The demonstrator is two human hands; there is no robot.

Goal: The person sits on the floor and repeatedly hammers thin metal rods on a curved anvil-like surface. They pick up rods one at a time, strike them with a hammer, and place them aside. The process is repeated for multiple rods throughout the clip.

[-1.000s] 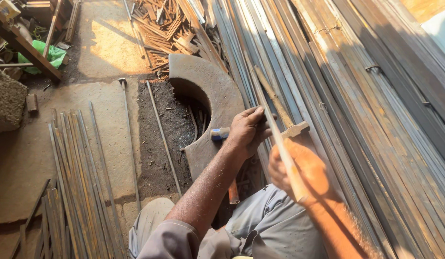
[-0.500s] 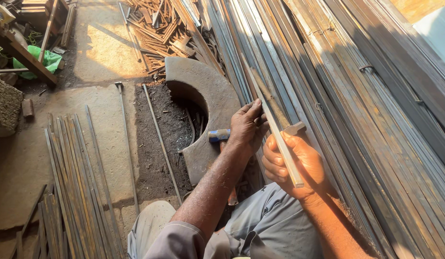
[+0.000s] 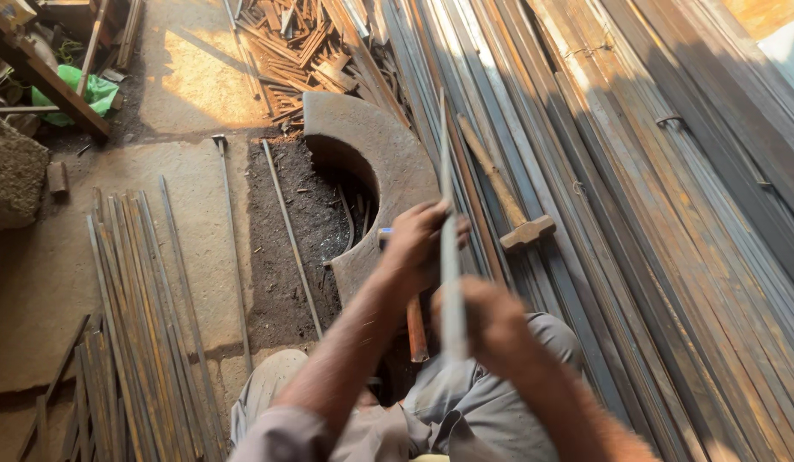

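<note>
Head view shows left hand (image 3: 418, 244) and right hand (image 3: 487, 321) both clenched around a thin grey metal strip (image 3: 446, 214), held upright over the curved rusty steel plate (image 3: 375, 141), beside a wooden-handled hammer (image 3: 504, 192).

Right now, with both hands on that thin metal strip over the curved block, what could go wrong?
The metal strip is blurred, so it is moving; held by both the left hand and right hand, it may slip or whip toward the face. The hammer lies loose on sloping long bars and could slide down. The curved metal block sits close to the knees, so a dropped strip may rebound off it.
</note>
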